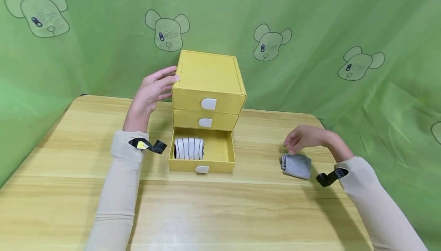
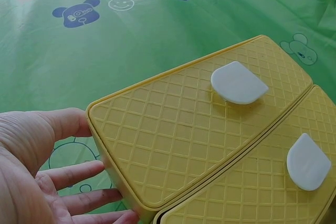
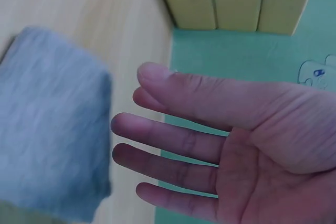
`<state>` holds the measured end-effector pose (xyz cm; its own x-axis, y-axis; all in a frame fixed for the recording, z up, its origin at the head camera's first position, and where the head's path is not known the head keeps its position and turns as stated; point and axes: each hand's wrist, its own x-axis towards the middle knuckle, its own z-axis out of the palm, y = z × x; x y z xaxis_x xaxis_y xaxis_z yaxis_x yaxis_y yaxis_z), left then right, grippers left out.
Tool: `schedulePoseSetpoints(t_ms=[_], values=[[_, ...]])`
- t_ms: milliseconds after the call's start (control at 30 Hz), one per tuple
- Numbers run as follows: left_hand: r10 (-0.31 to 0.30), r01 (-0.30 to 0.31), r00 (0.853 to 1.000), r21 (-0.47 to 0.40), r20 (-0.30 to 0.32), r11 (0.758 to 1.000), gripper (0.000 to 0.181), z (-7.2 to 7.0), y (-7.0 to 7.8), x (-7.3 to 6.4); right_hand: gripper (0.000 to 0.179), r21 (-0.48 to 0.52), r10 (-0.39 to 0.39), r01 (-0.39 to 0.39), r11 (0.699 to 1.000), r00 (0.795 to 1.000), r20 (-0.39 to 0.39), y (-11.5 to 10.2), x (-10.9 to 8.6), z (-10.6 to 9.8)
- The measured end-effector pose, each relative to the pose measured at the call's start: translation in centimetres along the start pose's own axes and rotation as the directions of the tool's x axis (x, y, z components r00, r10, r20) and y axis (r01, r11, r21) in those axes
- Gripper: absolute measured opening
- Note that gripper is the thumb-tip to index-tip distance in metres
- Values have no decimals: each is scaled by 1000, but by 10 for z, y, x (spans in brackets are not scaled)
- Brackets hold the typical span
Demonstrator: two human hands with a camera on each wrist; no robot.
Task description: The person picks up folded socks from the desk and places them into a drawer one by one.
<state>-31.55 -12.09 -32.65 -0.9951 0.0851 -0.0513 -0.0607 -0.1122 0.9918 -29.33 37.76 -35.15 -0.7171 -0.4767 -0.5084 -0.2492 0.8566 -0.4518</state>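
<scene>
A yellow three-drawer box (image 1: 210, 71) stands at the back of the table, its bottom drawer (image 1: 218, 147) pulled out. Inside that drawer, on the left, lies a folded white cloth with dark stripes (image 1: 189, 148). My left hand (image 1: 153, 88) rests its extended fingers against the box's upper left side; the left wrist view shows the fingertips (image 2: 113, 195) at the side wall. Over on the right, my right hand (image 1: 306, 136) hovers at the folded grey cloth (image 1: 297, 166). In the right wrist view its fingers are nearly straight, with a gap between them and the cloth.
White tab handles (image 1: 208, 104) stick out from the drawer fronts. The wooden table (image 1: 206, 212) extends toward me. A green curtain (image 1: 220, 10) with bear-head prints hangs close behind the box and down both sides.
</scene>
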Motion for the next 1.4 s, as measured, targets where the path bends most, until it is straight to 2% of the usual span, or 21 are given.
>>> schedulePoseSetpoints(t_ms=[200, 400, 533, 733, 1067, 1400], values=[[2, -2, 1000, -5, 3, 1000, 57, 1, -1, 0, 39, 45, 1, -4, 999, 999, 48, 16, -5, 7], [-1, 1, 1000, 5, 0, 1000, 56, 0, 0, -2, 37, 121, -27, 16, 992, 996, 89, 24, 0, 14], [-2, 2, 1000, 1, 0, 1000, 57, -1, 0, -1, 35, 114, -36, 25, 993, 994, 100, 26, 3, 18], [9, -9, 1000, -11, 2, 1000, 57, -1, -2, -1, 21, 85, -24, 16, 996, 995, 94, 26, 7, 23], [11, -11, 1000, -24, -5, 1000, 55, 0, 0, -1, 17, 69, -57, 52, 996, 996, 71, 16, 16, 23], [5, -5, 1000, -23, -3, 1000, 56, 0, -1, -1, 15, 102, -114, 109, 989, 993, 40, -8, 30, 23]])
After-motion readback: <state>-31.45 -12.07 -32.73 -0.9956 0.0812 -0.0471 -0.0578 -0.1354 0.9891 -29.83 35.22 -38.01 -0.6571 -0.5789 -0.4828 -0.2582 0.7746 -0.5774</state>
